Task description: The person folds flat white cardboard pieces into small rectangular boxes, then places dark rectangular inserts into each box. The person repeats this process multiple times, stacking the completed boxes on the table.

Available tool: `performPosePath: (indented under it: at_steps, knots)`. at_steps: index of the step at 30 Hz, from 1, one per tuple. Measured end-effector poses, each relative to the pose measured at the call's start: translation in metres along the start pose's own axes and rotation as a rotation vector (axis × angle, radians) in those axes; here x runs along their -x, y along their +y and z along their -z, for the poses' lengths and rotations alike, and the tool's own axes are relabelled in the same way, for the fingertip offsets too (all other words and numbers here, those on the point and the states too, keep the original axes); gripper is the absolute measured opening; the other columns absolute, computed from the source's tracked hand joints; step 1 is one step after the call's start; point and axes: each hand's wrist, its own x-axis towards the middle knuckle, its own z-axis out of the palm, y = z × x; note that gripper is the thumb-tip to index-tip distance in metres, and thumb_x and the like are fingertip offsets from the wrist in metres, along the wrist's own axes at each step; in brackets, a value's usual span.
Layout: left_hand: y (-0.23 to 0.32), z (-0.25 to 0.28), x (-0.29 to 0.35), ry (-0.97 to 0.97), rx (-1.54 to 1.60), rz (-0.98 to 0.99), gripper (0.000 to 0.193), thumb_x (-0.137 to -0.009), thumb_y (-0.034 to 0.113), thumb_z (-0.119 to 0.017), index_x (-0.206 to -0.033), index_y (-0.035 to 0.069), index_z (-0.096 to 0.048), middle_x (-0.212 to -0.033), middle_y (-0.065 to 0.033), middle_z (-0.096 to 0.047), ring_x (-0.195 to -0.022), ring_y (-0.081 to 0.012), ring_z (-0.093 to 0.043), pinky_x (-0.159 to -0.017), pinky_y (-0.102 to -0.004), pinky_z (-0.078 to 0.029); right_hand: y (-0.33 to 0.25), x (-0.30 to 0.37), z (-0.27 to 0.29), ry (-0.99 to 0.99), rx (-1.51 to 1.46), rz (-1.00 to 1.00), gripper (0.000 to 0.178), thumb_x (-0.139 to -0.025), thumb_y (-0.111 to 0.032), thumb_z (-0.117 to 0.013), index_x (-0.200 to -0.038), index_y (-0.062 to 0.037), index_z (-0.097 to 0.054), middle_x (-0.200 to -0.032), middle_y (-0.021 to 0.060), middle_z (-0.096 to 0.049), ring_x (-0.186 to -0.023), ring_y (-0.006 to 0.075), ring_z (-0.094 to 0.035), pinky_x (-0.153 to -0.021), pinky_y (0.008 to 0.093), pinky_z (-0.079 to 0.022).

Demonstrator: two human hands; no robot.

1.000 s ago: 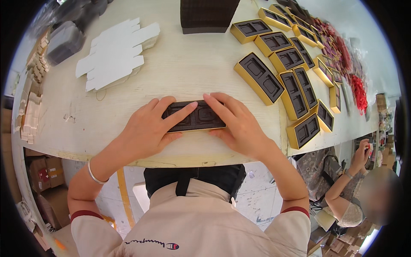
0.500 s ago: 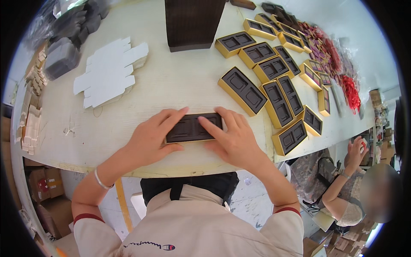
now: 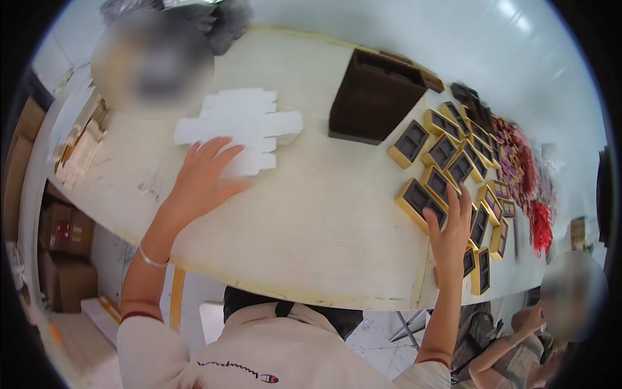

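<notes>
My left hand (image 3: 201, 178) reaches over the lower left part of a stack of flat white carton blanks (image 3: 240, 117), fingers spread, nothing in its grasp. Whether the fingertips touch the top blank is hard to tell. On the right, my right hand (image 3: 448, 230) is at the near edge of the gold boxes, its thumb and fingers apart. Beside its thumb lies a gold box with a black two-well insert (image 3: 420, 198); the hand covers part of this box and its neighbours.
A tall dark brown box (image 3: 372, 97) stands at the far middle. Red tassels (image 3: 540, 227) lie at the right end of the table. White cardboard pieces (image 3: 81, 152) line the left edge. Another person's arm (image 3: 495, 356) shows at the lower right.
Both hands have left the table's front, where they held a gold box with a black insert. My left hand moved to the white blanks, my right to the gold boxes. The view has shifted.
</notes>
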Motion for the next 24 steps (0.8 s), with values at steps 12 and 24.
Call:
performPosePath:
  at_steps: [12, 24]
  knots:
    - [-0.038, -0.003, 0.0, 0.005, 0.252, -0.033, 0.027, -0.078, 0.001, -0.066, -0.105, -0.002, -0.064, -0.097, -0.0177, -0.067, -0.089, -0.0353, -0.063, -0.078, -0.0374, -0.05, -0.109, -0.177, -0.008, 0.236, -0.311, 0.614, 0.024, -0.082, -0.006, -0.068, -0.105, 0.0009, -0.063, -0.106, 0.0145, -0.063, -0.1, 0.0341, -0.057, -0.088, 0.0396, -0.046]
    - [-0.036, 0.013, -0.008, -0.075, 0.62, 0.33, 0.01, -0.083, 0.005, -0.069, -0.082, -0.004, -0.067, -0.077, -0.0054, -0.067, -0.073, -0.0109, -0.06, -0.066, -0.0271, -0.05, -0.136, -0.075, -0.05, -0.074, -0.494, 0.607, 0.039, -0.08, -0.007, -0.072, -0.116, -0.0029, -0.059, -0.117, 0.0161, -0.058, -0.106, 0.0347, -0.056, -0.089, 0.0397, -0.048]
